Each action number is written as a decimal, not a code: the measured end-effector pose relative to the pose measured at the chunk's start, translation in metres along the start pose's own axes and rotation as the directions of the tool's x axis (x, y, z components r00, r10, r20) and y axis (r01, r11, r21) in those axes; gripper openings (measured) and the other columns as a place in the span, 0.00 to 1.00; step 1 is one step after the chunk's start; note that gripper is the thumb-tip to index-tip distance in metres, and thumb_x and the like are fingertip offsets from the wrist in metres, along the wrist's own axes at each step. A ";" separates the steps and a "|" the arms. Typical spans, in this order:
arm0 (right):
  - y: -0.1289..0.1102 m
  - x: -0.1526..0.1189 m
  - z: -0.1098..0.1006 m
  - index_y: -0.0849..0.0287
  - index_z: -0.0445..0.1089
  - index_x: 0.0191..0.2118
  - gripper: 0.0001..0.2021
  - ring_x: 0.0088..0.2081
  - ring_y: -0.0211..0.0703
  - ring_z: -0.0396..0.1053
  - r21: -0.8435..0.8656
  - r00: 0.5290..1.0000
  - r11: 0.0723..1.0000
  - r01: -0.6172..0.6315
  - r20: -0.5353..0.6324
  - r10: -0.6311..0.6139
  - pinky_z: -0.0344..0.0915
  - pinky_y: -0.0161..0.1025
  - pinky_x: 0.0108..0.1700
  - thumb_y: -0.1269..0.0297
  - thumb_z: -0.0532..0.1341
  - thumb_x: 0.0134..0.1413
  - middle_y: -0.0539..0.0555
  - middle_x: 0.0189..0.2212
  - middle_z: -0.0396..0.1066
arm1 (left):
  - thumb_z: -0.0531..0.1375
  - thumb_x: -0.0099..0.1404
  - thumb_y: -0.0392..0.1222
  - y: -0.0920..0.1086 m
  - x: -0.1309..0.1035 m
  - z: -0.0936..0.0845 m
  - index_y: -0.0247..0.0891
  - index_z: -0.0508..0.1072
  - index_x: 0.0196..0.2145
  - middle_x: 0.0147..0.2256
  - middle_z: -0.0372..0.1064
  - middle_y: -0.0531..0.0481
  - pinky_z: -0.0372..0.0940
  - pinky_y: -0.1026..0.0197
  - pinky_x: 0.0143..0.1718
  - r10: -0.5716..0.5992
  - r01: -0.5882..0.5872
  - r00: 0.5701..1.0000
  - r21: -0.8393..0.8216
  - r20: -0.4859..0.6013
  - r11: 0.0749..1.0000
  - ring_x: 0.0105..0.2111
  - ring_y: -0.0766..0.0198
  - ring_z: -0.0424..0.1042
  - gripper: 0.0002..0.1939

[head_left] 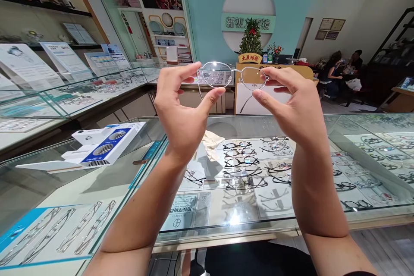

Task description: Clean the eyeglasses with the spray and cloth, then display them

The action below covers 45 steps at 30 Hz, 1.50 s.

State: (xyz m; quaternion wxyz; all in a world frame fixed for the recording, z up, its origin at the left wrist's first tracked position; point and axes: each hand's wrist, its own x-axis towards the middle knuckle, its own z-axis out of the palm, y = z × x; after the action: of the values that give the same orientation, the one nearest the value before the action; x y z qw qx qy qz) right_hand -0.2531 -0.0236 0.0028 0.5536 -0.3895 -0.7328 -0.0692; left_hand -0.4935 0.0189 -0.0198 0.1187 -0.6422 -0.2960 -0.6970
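A pair of thin metal-framed eyeglasses [237,70] is held up in the air at eye height, lenses facing me. My left hand [181,103] pinches its left end, with thumb and index finger close around the rim and hinge. At the other end my right hand [287,99] grips the right rim between thumb and fingers. One temple arm hangs down behind the right lens. Below the hands, a cream cloth [212,144] lies crumpled on the glass counter [226,127].
Rows of eyeglasses [242,161] show in the counter display. A blue and white box [105,146] stands on the left counter, above more frames [54,233]. Leaflet stands [66,62] line the left case. Two people [336,71] sit at the back right, beyond a yellow-topped desk [304,71].
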 end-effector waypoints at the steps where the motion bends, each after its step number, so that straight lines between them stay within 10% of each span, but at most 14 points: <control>1: 0.000 0.000 0.000 0.45 0.82 0.59 0.19 0.52 0.57 0.81 0.000 1.000 1.000 -0.002 -0.004 0.002 0.80 0.62 0.57 0.46 0.70 0.68 0.58 0.52 0.83 | 0.71 0.66 0.72 0.000 0.000 0.000 0.59 0.80 0.56 0.54 0.80 0.49 0.73 0.39 0.50 -0.005 0.005 1.000 -0.006 0.001 1.000 0.53 0.44 0.79 0.27; 38: -0.016 -0.003 0.006 0.46 0.81 0.58 0.17 0.54 0.62 0.79 -0.158 0.996 0.986 0.049 -0.071 -0.061 0.80 0.63 0.58 0.54 0.73 0.66 0.59 0.54 0.81 | 0.73 0.60 0.74 -0.020 0.016 -0.014 0.55 0.82 0.54 0.52 0.83 0.49 0.70 0.31 0.52 -0.145 0.152 0.969 -0.021 0.201 0.988 0.57 0.38 0.79 0.32; 45: -0.013 -0.003 0.010 0.46 0.77 0.63 0.19 0.62 0.68 0.75 -0.172 0.998 0.984 0.037 -0.050 -0.046 0.76 0.69 0.64 0.61 0.69 0.69 0.62 0.58 0.77 | 0.72 0.61 0.75 -0.022 0.015 -0.008 0.53 0.80 0.53 0.50 0.83 0.49 0.69 0.30 0.54 -0.024 0.025 0.994 -0.007 0.107 1.000 0.54 0.38 0.78 0.32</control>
State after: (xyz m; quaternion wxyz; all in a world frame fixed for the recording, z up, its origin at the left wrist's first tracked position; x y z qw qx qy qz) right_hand -0.2682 -0.0286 0.0010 0.5362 -0.4182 -0.7169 -0.1537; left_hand -0.5142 0.0355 -0.0109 0.0916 -0.6754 -0.3069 -0.6643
